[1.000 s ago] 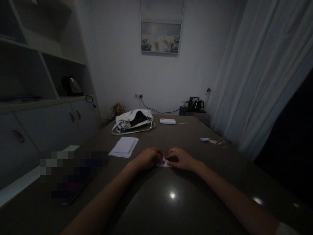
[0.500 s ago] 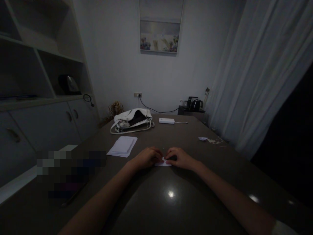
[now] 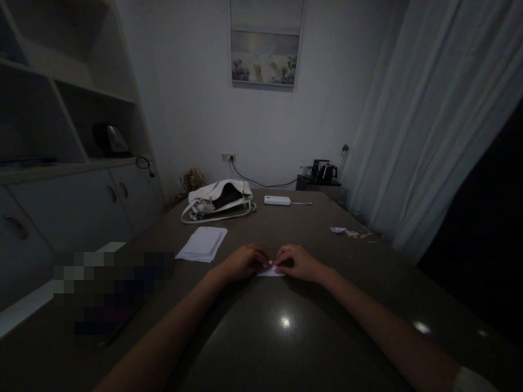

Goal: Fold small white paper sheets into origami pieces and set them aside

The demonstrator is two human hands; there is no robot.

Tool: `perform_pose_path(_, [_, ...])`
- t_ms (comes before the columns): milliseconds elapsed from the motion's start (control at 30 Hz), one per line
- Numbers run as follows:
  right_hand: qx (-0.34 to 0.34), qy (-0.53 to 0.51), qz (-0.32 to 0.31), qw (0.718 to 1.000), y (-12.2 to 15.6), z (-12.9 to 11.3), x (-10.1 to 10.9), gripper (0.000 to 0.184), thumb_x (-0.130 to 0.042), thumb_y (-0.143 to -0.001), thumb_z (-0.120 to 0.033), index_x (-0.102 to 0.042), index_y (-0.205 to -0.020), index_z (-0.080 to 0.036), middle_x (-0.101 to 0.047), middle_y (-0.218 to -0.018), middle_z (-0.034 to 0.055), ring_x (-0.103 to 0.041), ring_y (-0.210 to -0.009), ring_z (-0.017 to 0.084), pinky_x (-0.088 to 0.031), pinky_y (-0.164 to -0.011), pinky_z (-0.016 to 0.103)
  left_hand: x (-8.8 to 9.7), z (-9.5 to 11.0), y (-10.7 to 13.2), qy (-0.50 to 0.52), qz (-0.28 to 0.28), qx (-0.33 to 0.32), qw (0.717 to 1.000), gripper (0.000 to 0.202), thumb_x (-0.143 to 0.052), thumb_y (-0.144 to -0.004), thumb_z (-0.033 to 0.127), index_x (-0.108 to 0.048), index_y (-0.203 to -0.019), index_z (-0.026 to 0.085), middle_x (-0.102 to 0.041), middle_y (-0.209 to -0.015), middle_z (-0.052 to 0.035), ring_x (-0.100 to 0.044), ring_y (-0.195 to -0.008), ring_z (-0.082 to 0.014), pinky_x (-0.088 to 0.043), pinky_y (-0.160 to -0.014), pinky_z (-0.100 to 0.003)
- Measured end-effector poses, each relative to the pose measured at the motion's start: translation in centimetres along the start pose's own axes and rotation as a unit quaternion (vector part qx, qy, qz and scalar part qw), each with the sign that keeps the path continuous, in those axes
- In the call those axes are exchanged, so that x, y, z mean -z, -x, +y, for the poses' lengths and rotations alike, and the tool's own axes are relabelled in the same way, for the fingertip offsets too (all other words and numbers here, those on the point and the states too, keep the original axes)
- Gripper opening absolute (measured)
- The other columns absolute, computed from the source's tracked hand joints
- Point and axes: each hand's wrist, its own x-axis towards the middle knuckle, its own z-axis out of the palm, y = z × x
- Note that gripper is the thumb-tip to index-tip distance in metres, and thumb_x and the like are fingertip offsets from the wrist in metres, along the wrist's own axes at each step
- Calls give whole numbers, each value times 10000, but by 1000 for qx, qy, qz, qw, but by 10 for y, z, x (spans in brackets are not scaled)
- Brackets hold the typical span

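Observation:
A small folded piece of white paper point(image 3: 270, 272) lies on the dark table in front of me, its near edge straight and its upper part covered by fingers. From the left, my left hand point(image 3: 245, 261) grips it with bent fingers and thumb. My right hand point(image 3: 301, 263) pinches its right side between thumb and fingers. The fingertips of both hands nearly meet over the paper, so the exact fold is hard to make out. To the left of my hands sits a stack of white paper sheets point(image 3: 203, 243).
A white handbag point(image 3: 220, 197) and a white power bank-like device point(image 3: 277, 200) with a short cord lie toward the far edge. Right of them are a small folded paper point(image 3: 338, 230) and pale scraps point(image 3: 357, 234). A blurred-out patch point(image 3: 118, 296) covers the left side.
Both hands stay on the paper, and the fingertips have shifted only slightly, drawing a little closer together over it. The whole view has moved a bit.

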Motion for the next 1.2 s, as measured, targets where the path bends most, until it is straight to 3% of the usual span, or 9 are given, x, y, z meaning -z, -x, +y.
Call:
perform_pose_path(200, [-25, -42, 1, 999, 0, -1, -1, 182, -681, -726, -267, -712, -870, -161, -634, -855, 58, -589, -766, 147, -430, -692, 245, 2, 4, -1, -9, 0, 10, 1000, 202, -511, -846, 219, -684, -943, 184, -634, -1020, -70, -558, -943, -180, -397, -835, -282])
perform_pose_path(333, [-48, -56, -27, 997, -1, 1, 5, 225, -691, -713, -290, -706, -892, -154, -626, -880, 63, -587, -748, 140, -428, -646, 226, 5, 9, -1, -28, -17, 12, 999, 208, -504, -845, 193, -675, -961, 211, -625, -1044, -55, -544, -966, -180, -380, -838, -292])
perform_pose_path(500, [12, -63, -115, 991, -15, 5, 20, 182, -569, -819, -261, -688, -891, -144, -649, -836, 51, -593, -755, 130, -424, -668, 217, 5, 16, 2, -92, -25, 40, 995, 218, -470, -864, 207, -664, -956, 247, -603, -998, -42, -521, -937, -197, -362, -785, -317])
perform_pose_path(633, [15, -15, -128, 992, -38, 13, 19, 151, -555, -826, -236, -662, -857, -135, -643, -744, 31, -571, -651, 113, -394, -595, 206, 2, 19, 4, -105, -24, 62, 992, 214, -459, -871, 202, -651, -952, 254, -586, -924, -31, -515, -873, -188, -347, -729, -302])
perform_pose_path(733, [53, 11, -130, 990, -47, 20, 11, 81, -577, -805, -199, -635, -804, -142, -618, -720, 12, -549, -647, 105, -370, -589, 200, 0, 19, 4, -101, -22, 69, 992, 200, -455, -879, 213, -643, -936, 249, -577, -911, -24, -504, -871, -183, -334, -733, -301])
perform_pose_path(933, [93, -1, -104, 990, -40, 31, 1, 86, -604, -792, -199, -573, -736, -142, -550, -726, -3, -503, -667, 94, -350, -592, 194, 1, 21, 1, -104, -41, 90, 990, 179, -475, -869, 177, -633, -915, 249, -573, -860, -9, -490, -829, -170, -299, -704, -295])
perform_pose_path(1200, [114, 27, -129, 985, -29, 24, 14, 127, -552, -841, -259, -597, -751, -180, -569, -756, 11, -512, -734, 127, -352, -630, 233, -1, 17, 0, -113, -57, 100, 987, 187, -497, -865, 192, -627, -953, 293, -565, -831, 9, -484, -808, -164, -272, -677, -287])
